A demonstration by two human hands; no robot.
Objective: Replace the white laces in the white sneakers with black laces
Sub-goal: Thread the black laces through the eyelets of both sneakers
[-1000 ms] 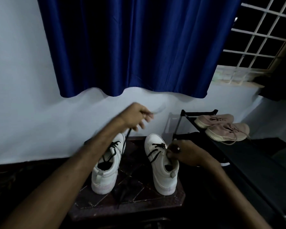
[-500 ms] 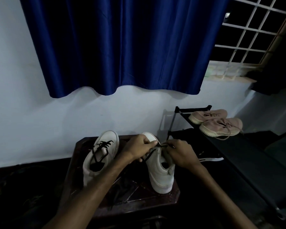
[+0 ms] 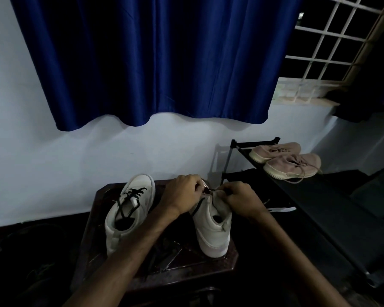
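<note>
We start at the sneaker on the right (image 3: 211,229), which stands on the small dark table (image 3: 211,264) with its heel toward us and its toe toward the wall. Both hands meet over its far, laced part. The left hand (image 3: 182,196) has its fingers curled in and pinches the black lace (image 3: 206,191); the right hand (image 3: 239,197) pinches the same lace from the other side, and its lower fingers press on the shoe's tongue. One strand of that lace hangs down the shoe's left side (its end is lost in shadow).

Just to the left, apart from the hands, the second white sneaker (image 3: 129,211) lies on the same table, with another black lace (image 3: 132,196) loosely threaded through it.

Further right a black shoe rack (image 3: 319,209) carries a pair of pink shoes (image 3: 286,160). Behind everything a blue curtain (image 3: 153,63) hangs over the pale wall (image 3: 53,162), beside a window grille (image 3: 333,41).
</note>
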